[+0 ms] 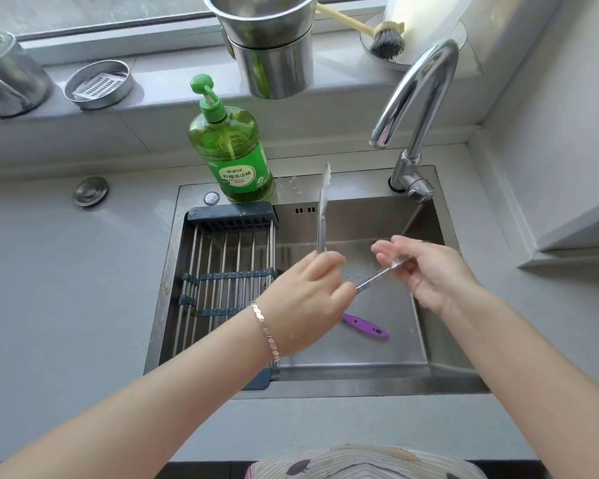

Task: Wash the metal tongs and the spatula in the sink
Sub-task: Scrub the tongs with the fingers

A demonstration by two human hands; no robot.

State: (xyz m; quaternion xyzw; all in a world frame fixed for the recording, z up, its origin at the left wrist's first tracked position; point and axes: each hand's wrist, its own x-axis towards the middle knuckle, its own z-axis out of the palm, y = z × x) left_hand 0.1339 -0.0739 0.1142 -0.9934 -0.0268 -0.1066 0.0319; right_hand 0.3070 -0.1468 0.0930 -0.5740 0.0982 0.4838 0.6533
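— While you grip them, where do the metal tongs (322, 216) sit?

— In my left hand (305, 299), fingers curled tight round the hinge end, above the sink (360, 371). The thin, shiny arms splay wide. One points up and away with white foam (326, 174) on its tip. The other slants to my right hand (426, 271), whose fingers pinch its end.

— And the spatula (365, 326)?

— Just below my left hand, on the steel basin floor. Only its glossy purple handle shows.
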